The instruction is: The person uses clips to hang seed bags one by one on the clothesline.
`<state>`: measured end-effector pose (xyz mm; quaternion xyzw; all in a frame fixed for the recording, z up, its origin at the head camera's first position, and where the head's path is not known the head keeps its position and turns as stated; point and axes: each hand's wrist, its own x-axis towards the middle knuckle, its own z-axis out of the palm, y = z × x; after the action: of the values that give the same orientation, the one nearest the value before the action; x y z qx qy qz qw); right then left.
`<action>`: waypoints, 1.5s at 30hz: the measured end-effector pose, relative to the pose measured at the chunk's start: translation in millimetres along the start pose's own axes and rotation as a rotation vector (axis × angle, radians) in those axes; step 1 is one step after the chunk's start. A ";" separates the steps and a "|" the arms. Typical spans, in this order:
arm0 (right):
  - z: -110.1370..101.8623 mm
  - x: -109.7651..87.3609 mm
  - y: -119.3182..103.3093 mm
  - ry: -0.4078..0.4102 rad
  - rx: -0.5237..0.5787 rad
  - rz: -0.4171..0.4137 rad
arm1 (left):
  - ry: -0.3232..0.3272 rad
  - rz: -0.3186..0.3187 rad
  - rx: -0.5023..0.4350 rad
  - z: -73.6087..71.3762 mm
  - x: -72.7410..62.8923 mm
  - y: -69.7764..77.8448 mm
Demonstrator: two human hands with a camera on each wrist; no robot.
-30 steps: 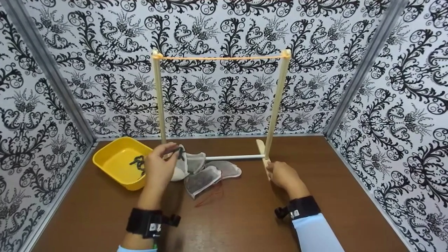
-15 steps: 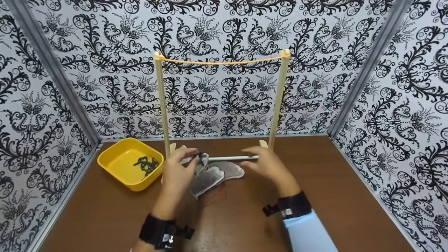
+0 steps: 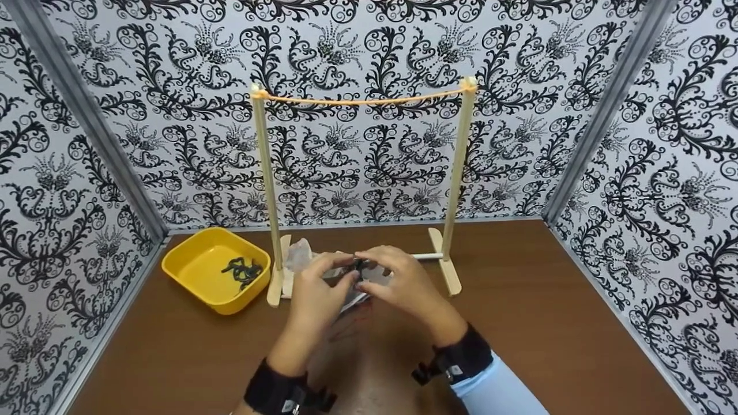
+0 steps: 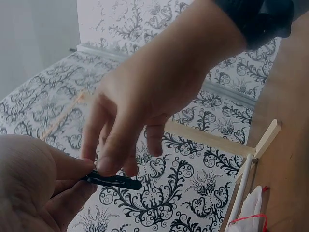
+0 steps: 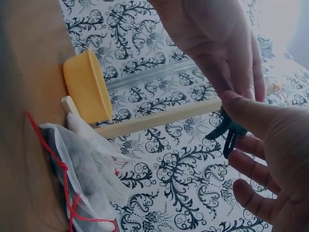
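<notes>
In the middle of the head view my two hands meet over a pile of small white-edged mesh bags (image 3: 298, 255). Thumb and fingers of my left hand (image 3: 317, 294) pinch a dark green clothespin (image 4: 118, 181). From the other side, my right hand (image 3: 406, 282) pinches at the same clothespin with its thumb and fingertips. The fingers overlap there and hide part of it. Red drawstrings (image 5: 63, 166) trail from the bags. More dark clothespins (image 3: 245, 274) lie in the yellow basin (image 3: 193, 274) on the left.
Behind the hands stands a wooden frame with a left post (image 3: 267, 184) and right post (image 3: 459, 173). An orange cord (image 3: 363, 102) sags between their tops. A white rod (image 3: 428, 256) joins the feet (image 3: 450, 276) low down. Patterned walls enclose the brown table (image 3: 519, 323).
My left hand has carried the clothespin rightward from beside the basin. My right hand has let go of the frame's right foot and moved left to meet it. The cord now sags.
</notes>
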<state>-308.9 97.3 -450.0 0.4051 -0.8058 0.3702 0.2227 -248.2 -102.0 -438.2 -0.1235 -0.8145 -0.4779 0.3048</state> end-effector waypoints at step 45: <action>36.2 -37.7 109.7 -0.269 -0.270 0.790 | -0.053 -0.011 0.311 -23.1 12.1 -50.7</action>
<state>-379.2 131.2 -543.2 0.0777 -0.9618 0.2623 0.0078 -274.0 -148.8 -458.1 -0.0832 -0.8871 -0.3443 0.2959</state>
